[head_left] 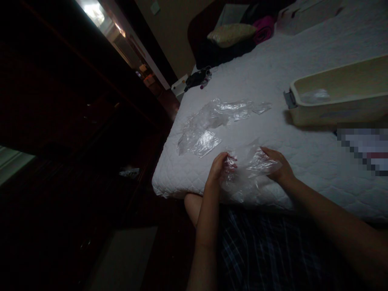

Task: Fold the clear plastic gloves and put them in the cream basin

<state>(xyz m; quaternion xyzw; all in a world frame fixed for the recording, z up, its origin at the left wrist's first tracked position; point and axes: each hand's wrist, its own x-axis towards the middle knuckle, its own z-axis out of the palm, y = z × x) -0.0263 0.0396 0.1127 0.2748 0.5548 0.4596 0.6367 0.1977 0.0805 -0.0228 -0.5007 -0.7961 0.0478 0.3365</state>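
A clear plastic bag stretches between my two hands, crumpled and shiny, just above the near edge of the bed. My left hand grips its left side, with the fingers partly behind the film. On the other side my right hand is closed on the bag, thumb on top. Beyond them, more clear plastic bags lie flattened on the white quilted mattress cover; I cannot tell how many there are.
To the right stands a cream plastic bin with clear plastic inside. A pixelated patch lies below it. At the back are a yellowish pillow, a magenta roll and a pale box. Dark furniture fills the left.
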